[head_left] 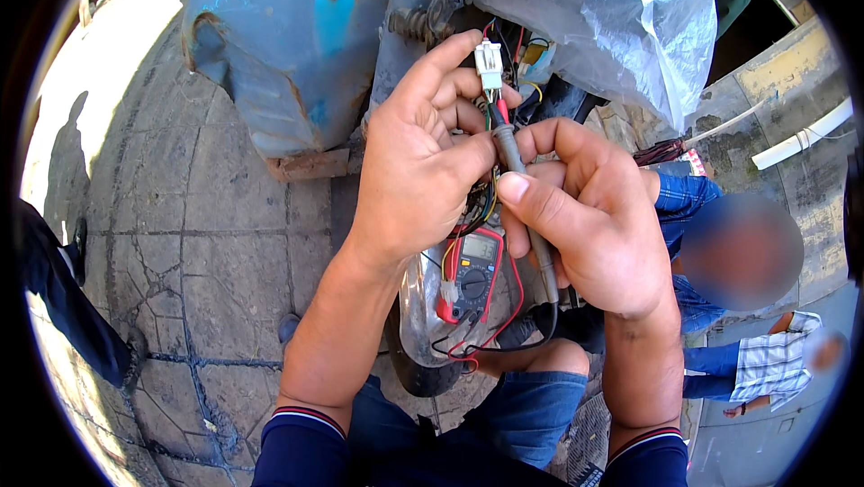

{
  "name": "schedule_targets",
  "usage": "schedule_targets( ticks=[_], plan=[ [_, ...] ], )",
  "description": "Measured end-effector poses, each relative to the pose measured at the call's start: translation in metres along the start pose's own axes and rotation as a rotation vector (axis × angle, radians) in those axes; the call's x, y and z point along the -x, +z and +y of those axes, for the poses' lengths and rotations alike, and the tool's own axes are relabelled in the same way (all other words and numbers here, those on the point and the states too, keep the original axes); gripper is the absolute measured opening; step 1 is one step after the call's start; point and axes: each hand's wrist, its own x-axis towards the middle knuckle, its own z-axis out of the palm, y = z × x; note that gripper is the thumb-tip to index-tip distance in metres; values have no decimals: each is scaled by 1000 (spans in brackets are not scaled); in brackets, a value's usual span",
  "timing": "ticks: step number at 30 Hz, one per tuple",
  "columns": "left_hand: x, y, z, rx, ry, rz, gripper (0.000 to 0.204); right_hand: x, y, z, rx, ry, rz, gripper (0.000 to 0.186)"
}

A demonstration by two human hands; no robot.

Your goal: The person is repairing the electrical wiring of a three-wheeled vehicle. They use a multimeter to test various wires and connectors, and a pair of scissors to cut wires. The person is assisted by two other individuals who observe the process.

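A white plastic wire connector (489, 64) with thin coloured wires is held up by the fingers of my left hand (405, 158). My right hand (594, 217) grips a grey test probe (544, 266), its upper end close below the connector. A red piece (502, 111) shows beside the probe's upper end; whether it belongs to a second probe I cannot tell. My left thumb presses near that spot. Below my hands lies a red-rimmed multimeter (473, 275) with a dial, its red and black leads looping beneath it. My fingers partly hide the wires.
A dented blue metal panel (279, 46) stands at far left, next to exposed wiring and a clear plastic sheet (621, 19). Two people are at the right, one in a checked shirt (776, 365). Someone's dark-clothed leg (76, 307) is at far left on the cracked pavement (234, 262).
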Motion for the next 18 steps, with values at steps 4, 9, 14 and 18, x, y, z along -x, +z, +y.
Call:
schedule_targets(
  ticks=[4,9,14,18],
  plan=[
    [1,-1,0,3,-6,-1,72,0,1,0,14,31,-1,23],
    [1,0,3,29,-14,-15,74,2,2,5,25,31,19,25],
    [1,0,2,20,-29,-27,75,8,5,6,-52,45,39,26],
    [1,1,6,28,-57,-28,75,9,5,7,-66,23,43,28]
  ],
)
